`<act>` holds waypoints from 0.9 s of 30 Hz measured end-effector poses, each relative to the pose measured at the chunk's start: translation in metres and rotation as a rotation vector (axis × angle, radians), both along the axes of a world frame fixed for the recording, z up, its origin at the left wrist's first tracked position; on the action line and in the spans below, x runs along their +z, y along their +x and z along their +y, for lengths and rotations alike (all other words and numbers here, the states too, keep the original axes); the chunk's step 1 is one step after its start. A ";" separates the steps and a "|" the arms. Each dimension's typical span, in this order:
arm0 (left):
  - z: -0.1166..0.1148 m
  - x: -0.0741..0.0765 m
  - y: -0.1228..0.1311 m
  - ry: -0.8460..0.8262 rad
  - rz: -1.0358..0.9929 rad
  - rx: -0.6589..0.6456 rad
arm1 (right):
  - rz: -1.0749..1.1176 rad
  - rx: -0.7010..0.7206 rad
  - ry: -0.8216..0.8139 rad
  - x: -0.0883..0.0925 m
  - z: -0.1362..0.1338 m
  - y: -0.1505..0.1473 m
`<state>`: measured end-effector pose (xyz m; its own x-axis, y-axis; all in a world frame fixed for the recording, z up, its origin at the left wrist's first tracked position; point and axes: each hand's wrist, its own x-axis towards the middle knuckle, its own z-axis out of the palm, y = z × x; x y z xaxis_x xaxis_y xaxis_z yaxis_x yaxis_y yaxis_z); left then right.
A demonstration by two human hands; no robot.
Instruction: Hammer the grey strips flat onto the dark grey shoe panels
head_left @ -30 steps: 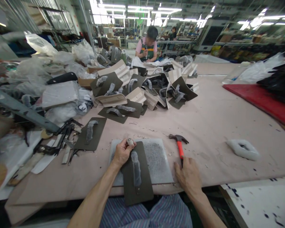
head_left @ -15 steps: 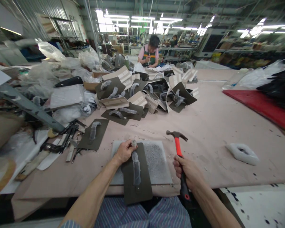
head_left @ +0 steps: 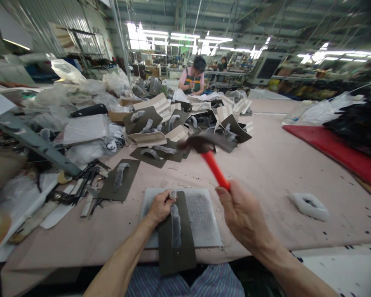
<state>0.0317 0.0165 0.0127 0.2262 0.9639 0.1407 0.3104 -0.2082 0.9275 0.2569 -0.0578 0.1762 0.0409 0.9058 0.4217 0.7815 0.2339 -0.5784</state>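
Observation:
My right hand (head_left: pixel 239 214) is closed round the red handle of a hammer (head_left: pixel 207 159), raised in the air with its dark head blurred above the table. My left hand (head_left: pixel 159 207) pinches a small metal punch (head_left: pixel 172 194) upright at the top end of a dark flat piece (head_left: pixel 181 243). That piece, with a plastic-wrapped strip down its middle, lies on a grey pitted slab (head_left: pixel 204 214) at the table's near edge.
A heap of similar dark and beige pieces (head_left: pixel 185 123) fills the table's middle. One more dark piece (head_left: pixel 119 179) and loose tools (head_left: pixel 83 185) lie to the left, with plastic bags beyond. A white ring-shaped object (head_left: pixel 309 205) and a red mat (head_left: pixel 330 146) sit right. A person works at the far end.
My right hand took hold of the hammer lying on the table and has lifted it up and to the left. My left hand has kept the punch on the dark piece.

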 end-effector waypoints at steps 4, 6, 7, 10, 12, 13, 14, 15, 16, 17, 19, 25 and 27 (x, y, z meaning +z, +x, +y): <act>0.000 -0.005 -0.001 -0.011 -0.007 0.014 | 0.085 -0.046 0.008 -0.024 -0.010 -0.006; 0.000 -0.005 -0.001 -0.014 -0.004 0.013 | -0.083 0.074 -0.239 -0.047 -0.015 -0.002; 0.000 -0.005 -0.001 -0.013 -0.005 0.008 | -0.163 0.109 -0.351 -0.057 -0.016 0.002; 0.000 -0.004 -0.001 -0.006 -0.010 -0.003 | -0.290 0.068 -0.512 -0.074 -0.016 0.023; 0.000 -0.002 -0.001 -0.005 -0.003 -0.001 | -0.295 0.011 -0.556 -0.086 -0.017 0.042; -0.001 -0.001 -0.002 -0.003 0.001 0.002 | -0.280 -0.012 -0.578 -0.094 -0.018 0.053; -0.001 -0.001 -0.002 -0.001 0.007 -0.001 | -0.258 -0.039 -0.599 -0.105 -0.020 0.064; -0.002 0.000 -0.002 0.002 0.011 -0.001 | -0.238 -0.073 -0.622 -0.116 -0.021 0.076; -0.002 0.000 -0.002 0.005 0.014 -0.002 | -0.232 -0.120 -0.645 -0.128 -0.023 0.086; -0.002 0.001 -0.003 0.007 0.016 -0.004 | -0.250 -0.177 -0.656 -0.138 -0.024 0.094; -0.002 0.000 -0.003 0.008 0.017 0.001 | -0.339 -0.281 -0.595 -0.150 -0.024 0.100; -0.006 -0.002 -0.001 -0.011 -0.016 0.019 | -0.016 -0.071 -0.300 -0.138 -0.019 -0.011; -0.007 -0.002 -0.001 -0.008 -0.033 0.015 | 0.076 0.091 -0.363 -0.140 -0.022 -0.067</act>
<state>0.0310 0.0097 0.0107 0.2067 0.9684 0.1395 0.2831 -0.1957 0.9389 0.1894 -0.0802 0.0357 -0.0282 0.9970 0.0717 0.7188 0.0701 -0.6917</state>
